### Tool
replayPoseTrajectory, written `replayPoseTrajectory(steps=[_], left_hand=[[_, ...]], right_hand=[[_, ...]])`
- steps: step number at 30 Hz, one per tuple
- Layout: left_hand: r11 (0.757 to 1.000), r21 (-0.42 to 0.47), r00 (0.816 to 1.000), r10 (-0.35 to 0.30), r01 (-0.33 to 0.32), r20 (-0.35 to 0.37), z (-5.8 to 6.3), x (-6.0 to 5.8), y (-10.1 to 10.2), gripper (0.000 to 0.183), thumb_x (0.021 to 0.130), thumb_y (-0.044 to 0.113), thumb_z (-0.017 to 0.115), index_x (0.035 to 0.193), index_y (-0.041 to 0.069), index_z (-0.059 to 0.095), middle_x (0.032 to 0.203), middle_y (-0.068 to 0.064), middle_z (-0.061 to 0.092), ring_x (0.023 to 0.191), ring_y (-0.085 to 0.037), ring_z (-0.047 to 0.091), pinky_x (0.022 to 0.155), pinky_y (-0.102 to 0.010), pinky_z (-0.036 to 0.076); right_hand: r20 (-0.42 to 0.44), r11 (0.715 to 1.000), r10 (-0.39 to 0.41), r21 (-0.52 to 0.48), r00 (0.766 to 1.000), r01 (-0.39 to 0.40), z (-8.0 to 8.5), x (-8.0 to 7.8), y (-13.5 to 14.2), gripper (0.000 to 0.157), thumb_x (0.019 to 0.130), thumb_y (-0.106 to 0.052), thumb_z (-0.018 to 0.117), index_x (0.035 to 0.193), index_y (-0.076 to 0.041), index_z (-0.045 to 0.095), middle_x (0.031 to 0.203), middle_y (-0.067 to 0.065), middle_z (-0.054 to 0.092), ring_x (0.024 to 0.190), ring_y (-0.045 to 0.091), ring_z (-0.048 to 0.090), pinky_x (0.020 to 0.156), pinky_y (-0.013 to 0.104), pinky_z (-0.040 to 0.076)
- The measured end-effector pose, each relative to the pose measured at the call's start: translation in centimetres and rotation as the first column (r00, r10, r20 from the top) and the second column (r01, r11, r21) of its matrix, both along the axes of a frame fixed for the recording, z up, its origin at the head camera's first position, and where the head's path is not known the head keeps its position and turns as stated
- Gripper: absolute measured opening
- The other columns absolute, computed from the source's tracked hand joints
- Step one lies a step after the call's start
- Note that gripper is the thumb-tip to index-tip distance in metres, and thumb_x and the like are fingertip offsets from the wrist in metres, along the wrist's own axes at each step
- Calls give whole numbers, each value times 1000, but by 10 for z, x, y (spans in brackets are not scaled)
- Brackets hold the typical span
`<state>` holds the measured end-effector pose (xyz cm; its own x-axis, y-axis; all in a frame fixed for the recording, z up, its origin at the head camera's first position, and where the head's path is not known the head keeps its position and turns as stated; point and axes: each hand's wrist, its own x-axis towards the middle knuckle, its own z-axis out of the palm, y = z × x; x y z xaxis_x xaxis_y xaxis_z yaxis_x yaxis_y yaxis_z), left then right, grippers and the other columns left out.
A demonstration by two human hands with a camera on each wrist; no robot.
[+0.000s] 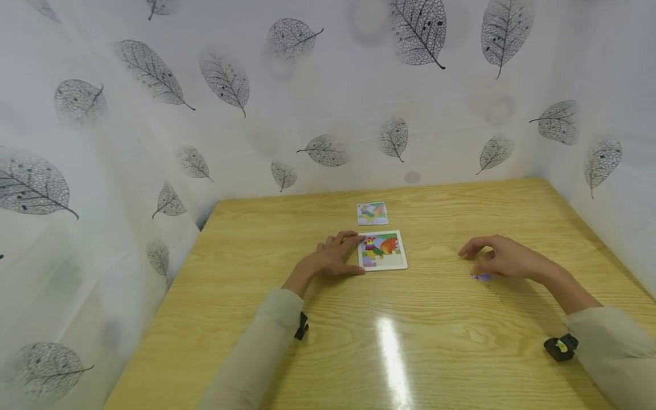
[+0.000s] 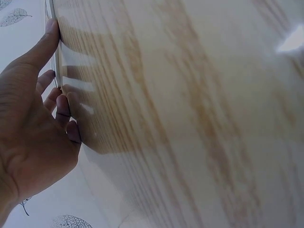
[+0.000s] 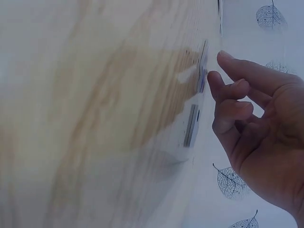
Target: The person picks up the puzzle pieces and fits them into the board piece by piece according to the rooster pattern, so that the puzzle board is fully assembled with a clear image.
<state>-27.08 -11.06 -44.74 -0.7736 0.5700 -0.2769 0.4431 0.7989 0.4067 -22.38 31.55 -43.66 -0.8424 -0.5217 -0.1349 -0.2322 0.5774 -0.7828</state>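
Note:
A jigsaw puzzle (image 1: 381,265) in a white-rimmed tray shows a colourful rooster, with a bare pale area at its lower right. My left hand (image 1: 335,255) rests along the tray's left side, thumb at the near corner and index finger at the upper left. In the left wrist view, the extended thumb (image 2: 43,47) lies against the thin tray edge. My right hand (image 1: 504,259) hovers with loosely bent fingers over purple puzzle pieces (image 1: 480,277). Seen from the right wrist, a flat puzzle piece (image 3: 191,126) lies on the table near the fingertips, and nothing shows between thumb and fingers.
Just behind the tray lies a square picture card (image 1: 372,213) with a paler rooster image. The wooden table (image 1: 246,262) ends at a leaf-printed white curtain (image 1: 328,102) at the back and sides. A bright reflection lies on the table in front.

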Motion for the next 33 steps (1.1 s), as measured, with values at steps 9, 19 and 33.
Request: replayPoseTrajectory(steps=[9, 19, 33], left_hand=[[1000, -1, 1000, 1, -1, -1, 0, 0, 0, 87, 98, 55, 65, 167, 27, 21, 172, -5, 14, 153, -40, 21, 118, -61, 24], [1000, -5, 1000, -7, 7, -1, -1, -1, 0, 87, 98, 56, 65, 168, 28, 20, 173, -4, 13, 154, -40, 19, 119, -62, 22], [1000, 5, 1000, -6, 6, 2, -1, 0, 1, 87, 99, 55, 65, 168, 27, 19, 173, -5, 12, 153, -40, 19, 118, -62, 22]], right_hand=[[-67, 998, 52, 44, 996, -49, -1, 8, 11, 38, 92, -11, 79, 123, 5, 65, 119, 17, 66, 79, 8, 53, 65, 25, 48], [-119, 997, 77, 23, 990, -75, -5, 7, 9, 23, 87, -1, 79, 108, -2, 68, 98, 7, 60, 83, 11, 51, 64, 25, 44], [-121, 997, 80, 11, 989, -79, -7, 9, 11, 24, 90, -1, 78, 112, -1, 68, 99, 7, 60, 81, 13, 51, 62, 27, 44]])
